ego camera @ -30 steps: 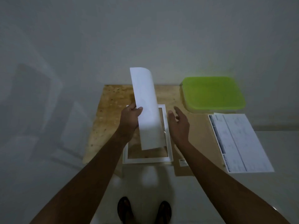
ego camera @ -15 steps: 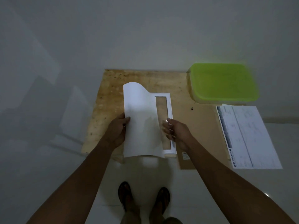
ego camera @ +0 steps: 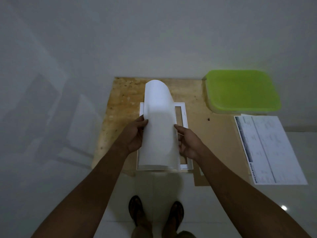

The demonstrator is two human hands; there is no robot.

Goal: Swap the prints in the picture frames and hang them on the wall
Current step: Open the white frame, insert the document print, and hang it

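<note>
A white sheet of paper [ego camera: 158, 124], its blank side toward me, curls over at its far end above a white picture frame [ego camera: 184, 115] that lies flat on a wooden board [ego camera: 123, 107]. My left hand [ego camera: 134, 136] grips the sheet's left edge with the thumb on top. My right hand [ego camera: 187, 143] holds the right edge, fingers behind the paper. The sheet hides most of the frame's opening; only the right strip of the frame and its bottom rail show.
A lime-green lidded box [ego camera: 241, 91] stands at the back right against the wall. A printed specification sheet [ego camera: 269, 148] lies on brown backing board [ego camera: 221, 134] to the right. My sandalled feet [ego camera: 156, 213] stand on the tiled floor below the board.
The sheet came down from my left hand alone and swung square over the frame. My right hand moved in and took its right edge; the far end curls more.
</note>
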